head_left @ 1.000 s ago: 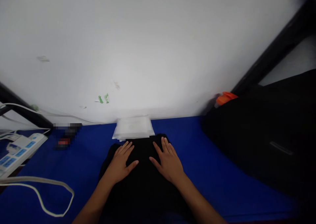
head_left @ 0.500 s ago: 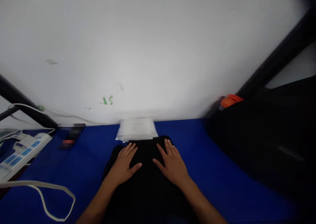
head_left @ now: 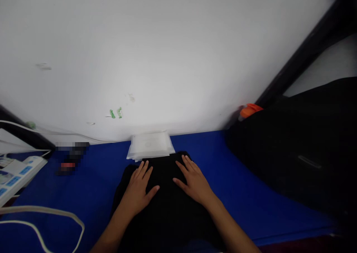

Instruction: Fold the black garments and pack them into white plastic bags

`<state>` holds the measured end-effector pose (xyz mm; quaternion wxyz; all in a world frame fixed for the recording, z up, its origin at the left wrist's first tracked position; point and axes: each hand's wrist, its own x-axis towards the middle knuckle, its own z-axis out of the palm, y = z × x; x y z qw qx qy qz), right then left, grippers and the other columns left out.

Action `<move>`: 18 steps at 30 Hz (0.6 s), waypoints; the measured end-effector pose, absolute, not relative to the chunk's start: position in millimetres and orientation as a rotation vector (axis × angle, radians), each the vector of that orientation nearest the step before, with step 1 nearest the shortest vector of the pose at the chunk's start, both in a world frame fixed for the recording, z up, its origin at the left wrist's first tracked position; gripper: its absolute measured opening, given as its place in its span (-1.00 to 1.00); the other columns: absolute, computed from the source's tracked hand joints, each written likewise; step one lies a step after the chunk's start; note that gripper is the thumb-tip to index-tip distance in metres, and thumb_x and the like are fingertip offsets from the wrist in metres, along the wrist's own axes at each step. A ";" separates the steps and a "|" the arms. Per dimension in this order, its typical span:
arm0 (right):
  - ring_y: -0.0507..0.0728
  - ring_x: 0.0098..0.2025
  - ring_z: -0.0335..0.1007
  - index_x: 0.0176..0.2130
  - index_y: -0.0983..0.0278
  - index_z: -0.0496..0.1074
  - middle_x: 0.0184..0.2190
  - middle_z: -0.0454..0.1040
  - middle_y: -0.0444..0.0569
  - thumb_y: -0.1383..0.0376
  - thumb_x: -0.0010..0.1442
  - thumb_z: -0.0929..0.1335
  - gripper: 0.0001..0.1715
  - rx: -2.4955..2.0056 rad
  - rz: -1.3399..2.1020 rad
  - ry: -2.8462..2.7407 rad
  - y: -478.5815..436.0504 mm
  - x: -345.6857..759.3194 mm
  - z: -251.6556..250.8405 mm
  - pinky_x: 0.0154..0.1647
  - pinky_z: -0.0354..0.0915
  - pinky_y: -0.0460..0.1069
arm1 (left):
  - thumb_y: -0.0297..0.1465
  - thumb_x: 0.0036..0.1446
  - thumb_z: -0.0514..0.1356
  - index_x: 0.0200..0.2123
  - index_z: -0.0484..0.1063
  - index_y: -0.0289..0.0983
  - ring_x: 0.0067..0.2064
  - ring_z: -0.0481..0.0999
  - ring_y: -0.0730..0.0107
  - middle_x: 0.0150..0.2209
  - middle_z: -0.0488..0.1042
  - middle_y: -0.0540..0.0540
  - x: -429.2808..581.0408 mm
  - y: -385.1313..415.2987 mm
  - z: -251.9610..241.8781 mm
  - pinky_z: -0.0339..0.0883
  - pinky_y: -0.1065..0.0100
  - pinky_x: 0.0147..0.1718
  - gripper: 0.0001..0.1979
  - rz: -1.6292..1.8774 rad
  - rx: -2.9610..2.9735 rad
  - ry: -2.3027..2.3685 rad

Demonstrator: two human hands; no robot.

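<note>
Both hands lie flat on black fabric (head_left: 170, 208) that reaches from the bottom edge of the view to a stack of whitish, translucent plastic packets (head_left: 150, 144). My left hand (head_left: 139, 191) rests on its left side, fingers spread and pointing toward the packets. On the other side lies my right hand (head_left: 194, 180), also spread, with its thumb pointing inward. Neither hand grips anything. The fabric is too dark to tell whether it is a garment laid down or covers my lap. The packets sit just beyond the fingertips, against the wall.
A blue surface (head_left: 203, 152) meets the white wall (head_left: 178, 59). A power strip (head_left: 22, 178) with cables and a loose white cord (head_left: 55, 210) lie at left, near a blurred-out dark object (head_left: 71, 158). A big black bag-like item (head_left: 292, 145) and an orange object (head_left: 251, 110) occupy the right.
The view has turned slightly to the right, so the wall marks and power strip appear further left. Both hands stay spread on the black fabric.
</note>
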<state>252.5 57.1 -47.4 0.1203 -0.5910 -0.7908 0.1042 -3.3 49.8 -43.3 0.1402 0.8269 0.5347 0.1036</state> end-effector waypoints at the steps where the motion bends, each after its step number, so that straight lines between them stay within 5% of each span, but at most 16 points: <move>1: 0.33 0.42 -0.25 0.31 0.31 0.18 0.39 -0.08 0.26 -0.03 0.26 0.29 -0.22 -1.726 0.305 -2.308 57.0 252.7 -47.1 0.36 -0.05 0.26 | -0.04 0.29 0.03 0.33 0.08 -0.29 0.42 -0.14 0.04 0.41 -0.08 -0.24 -3.4 48.7 -44.5 -0.04 -0.09 0.29 -0.33 0.313 2.394 1.547; 18: 0.35 0.41 -0.15 0.28 0.33 0.23 0.36 0.02 0.25 -0.03 0.27 0.28 -0.25 -1.676 0.209 -2.332 57.0 254.4 -53.5 0.33 0.01 0.29 | 0.11 0.23 -0.02 0.34 0.07 -0.24 0.41 -0.08 0.00 0.40 -0.04 -0.22 -7.6 45.6 -42.0 -0.06 -0.10 0.29 -0.23 0.237 2.381 1.505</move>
